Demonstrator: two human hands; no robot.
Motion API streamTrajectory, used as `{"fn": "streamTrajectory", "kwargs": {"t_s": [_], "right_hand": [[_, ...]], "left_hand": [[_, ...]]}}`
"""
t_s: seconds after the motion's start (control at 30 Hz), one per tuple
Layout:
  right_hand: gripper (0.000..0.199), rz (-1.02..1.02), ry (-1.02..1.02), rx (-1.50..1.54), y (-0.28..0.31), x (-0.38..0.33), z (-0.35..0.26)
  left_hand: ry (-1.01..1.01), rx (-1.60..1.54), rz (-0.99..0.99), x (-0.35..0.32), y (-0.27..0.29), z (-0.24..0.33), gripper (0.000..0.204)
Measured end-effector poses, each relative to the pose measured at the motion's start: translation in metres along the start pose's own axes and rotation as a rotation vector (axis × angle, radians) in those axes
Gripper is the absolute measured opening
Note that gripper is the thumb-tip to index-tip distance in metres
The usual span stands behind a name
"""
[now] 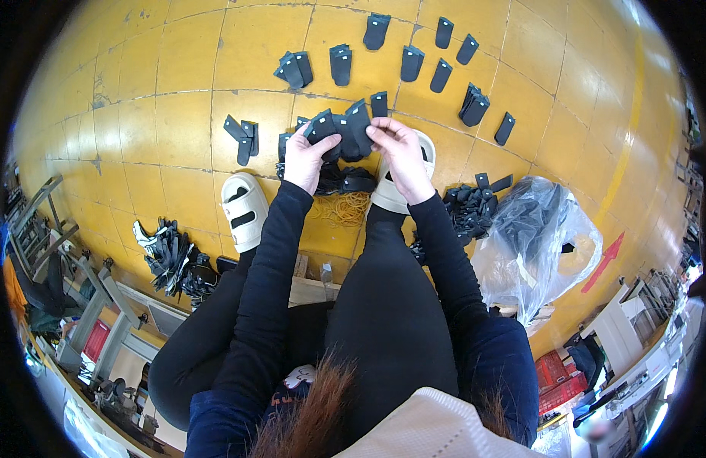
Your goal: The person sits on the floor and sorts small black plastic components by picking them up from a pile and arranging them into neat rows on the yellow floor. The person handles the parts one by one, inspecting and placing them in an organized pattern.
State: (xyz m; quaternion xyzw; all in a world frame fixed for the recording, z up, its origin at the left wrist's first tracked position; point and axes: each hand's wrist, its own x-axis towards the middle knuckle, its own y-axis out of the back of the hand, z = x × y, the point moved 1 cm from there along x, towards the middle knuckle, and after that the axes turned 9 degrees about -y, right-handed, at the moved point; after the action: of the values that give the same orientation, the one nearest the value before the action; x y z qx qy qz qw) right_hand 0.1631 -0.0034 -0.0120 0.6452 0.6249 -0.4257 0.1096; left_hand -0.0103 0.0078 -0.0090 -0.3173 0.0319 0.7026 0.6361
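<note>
In front of me, between my feet, my two hands hold a fan of flat, dark pieces [340,131], each with a rounded end and some with a small white mark; their exact kind is unclear. My left hand [306,158] pinches the fan's left side between thumb and fingers. At the other side, my right hand [402,155] grips the rightmost piece [358,126] between thumb and fingertips. Just below lies a heap of similar dark pieces [341,180], partly covered by the hands and the fan. Another such piece [379,104] lies on the floor beyond my right hand.
Small stacks of dark pieces [294,70] are spread over the yellow tiled floor [170,69]. Looser piles lie at left [174,259] and right [471,210], beside a clear plastic bag [532,244]. Yellow strings [344,210] lie between my cream slides [245,206]. A metal frame [101,290] stands left.
</note>
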Motion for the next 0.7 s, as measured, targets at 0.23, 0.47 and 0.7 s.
{"fn": "streamTrajectory", "kwargs": {"t_s": [0.23,0.47,0.7], "right_hand": [[0.018,0.197,0.089,0.184,0.031,0.019,-0.013],[0.02,0.397,0.197,-0.017,0.072,0.074,-0.017],[0.026,0.413,0.225,0.091,0.069,0.104,-0.023]], "left_hand": [[0.045,-0.003,0.006,-0.002,0.004,-0.008,0.031],[0.046,-0.019,0.005,-0.002,-0.001,-0.003,0.033],[0.03,-0.012,0.005,-0.002,0.0,-0.003,0.033]]}}
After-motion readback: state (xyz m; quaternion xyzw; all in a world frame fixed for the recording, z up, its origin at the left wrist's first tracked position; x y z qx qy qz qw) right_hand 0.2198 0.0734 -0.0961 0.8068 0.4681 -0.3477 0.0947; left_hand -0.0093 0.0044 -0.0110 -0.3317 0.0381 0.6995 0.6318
